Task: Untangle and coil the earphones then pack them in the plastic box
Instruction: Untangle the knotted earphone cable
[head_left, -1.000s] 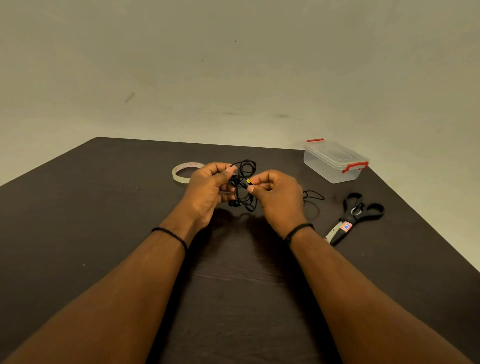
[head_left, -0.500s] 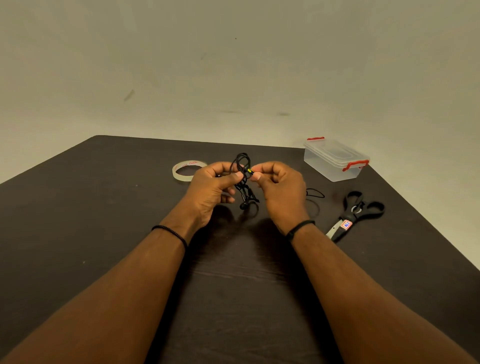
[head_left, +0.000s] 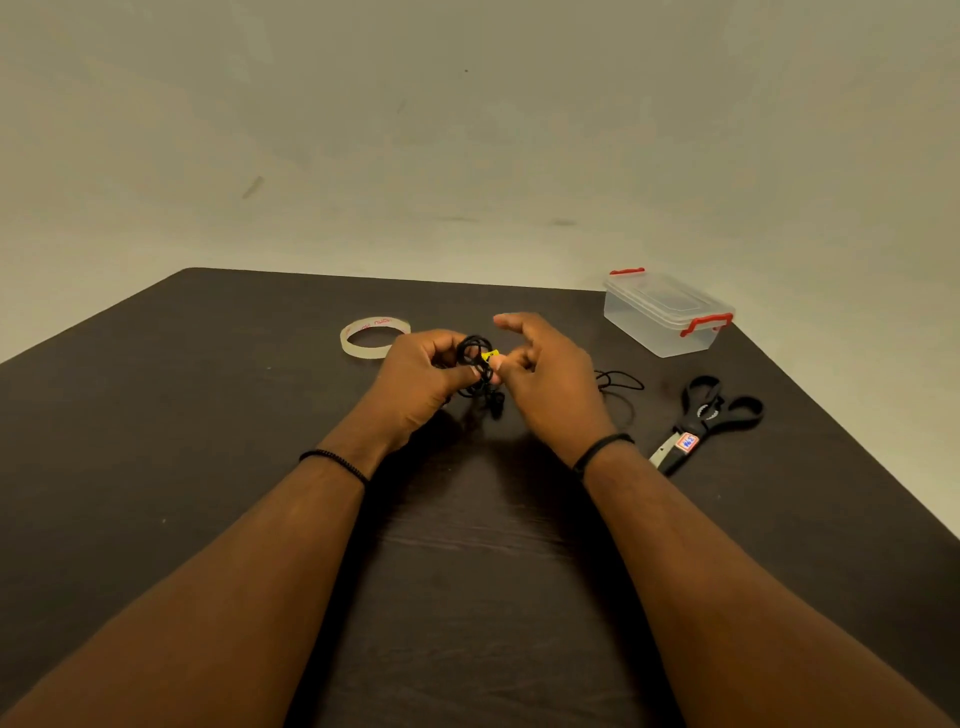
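Head view is showing me the change: the right hand (head_left: 545, 379), whose index finger was pinching at the bundle with the thumb half a second ago, is now lifting that finger and the ones beside it up and open, while its thumb and a lower fingertip are, as far as I can tell, pinching the small yellow tag on the earphones (head_left: 480, 371). The left hand (head_left: 421, 379) is curling its fingers (head_left: 441, 358) round the black tangle, holding it just above the middle of the table (head_left: 156, 415), with one earbud dangling beneath. I am reading this as a regrip while picking a loop free, so untangling is under way and coiling is not yet begun. A loose run of cable is trailing on the table right of the right hand. Counting: one set of earphones, one plastic box (head_left: 667, 314) at the far right with its lid on, one tape roll (head_left: 375, 338) far left of the hands, one pair of scissors (head_left: 706, 421) right.
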